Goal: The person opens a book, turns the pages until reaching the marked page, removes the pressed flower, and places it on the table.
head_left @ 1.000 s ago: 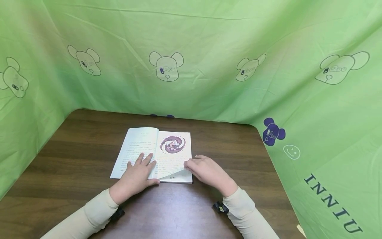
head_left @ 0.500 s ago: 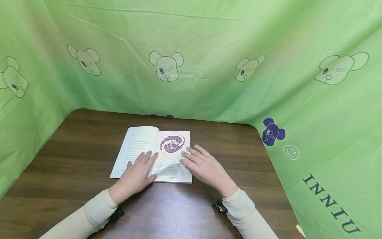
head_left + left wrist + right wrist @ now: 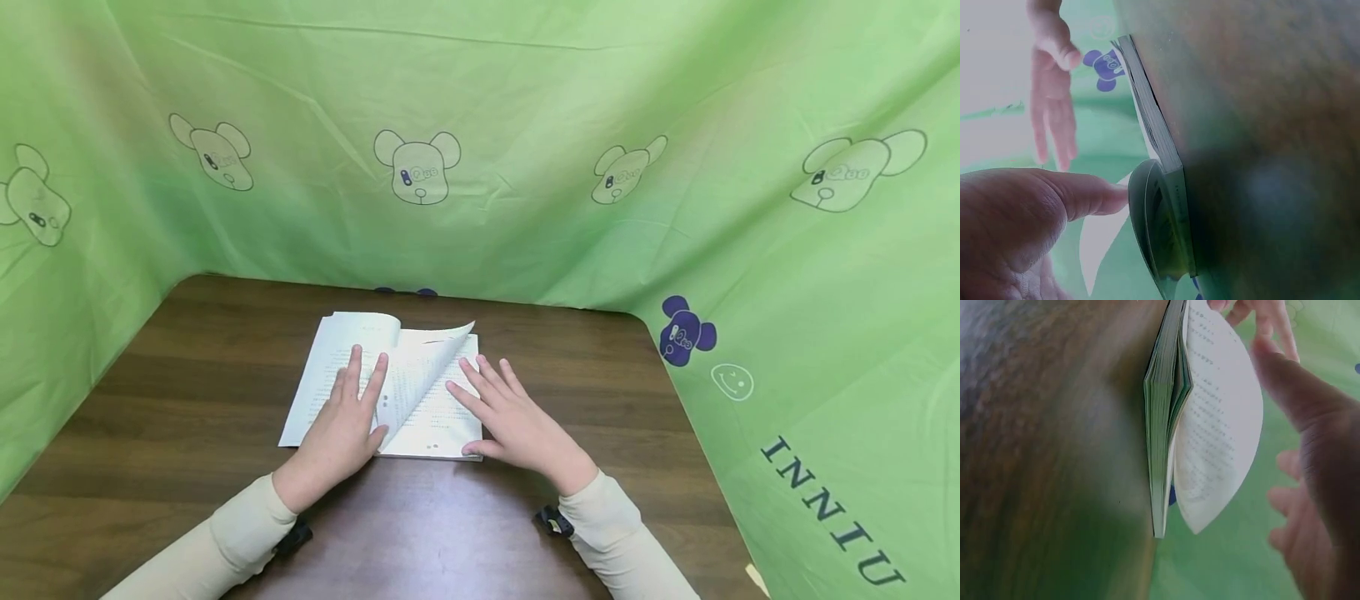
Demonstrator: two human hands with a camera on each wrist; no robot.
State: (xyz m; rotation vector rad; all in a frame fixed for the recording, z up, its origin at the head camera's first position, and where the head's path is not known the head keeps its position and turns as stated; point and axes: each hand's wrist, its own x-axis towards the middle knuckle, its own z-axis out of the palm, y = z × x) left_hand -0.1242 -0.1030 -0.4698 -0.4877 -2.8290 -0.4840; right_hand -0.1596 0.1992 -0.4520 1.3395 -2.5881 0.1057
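An open book (image 3: 435, 429) lies on the table, with printed text on both sides. One leaf (image 3: 420, 367) stands partly lifted, curling from the right side toward the spine, its top corner in the air. My left hand (image 3: 337, 425) lies over the left page with fingers spread, its thumb near the lower end of the spine. My right hand (image 3: 513, 425) hovers at the book's right edge, fingers straight and apart, holding nothing. In the right wrist view the lifted leaf (image 3: 1222, 425) bows away from the page block (image 3: 1160, 444), apart from the right thumb.
A brown wooden table (image 3: 210, 375) bears the book. Green cloth (image 3: 510, 233) printed with bear heads hangs behind and at the sides. Dark straps (image 3: 553, 522) show at the wrists below the cream sleeves.
The lifted leaf has turned up and leftward, covering the round purple picture. My right hand has let go of its corner and spread its fingers. My left fingers have shifted slightly up the page.
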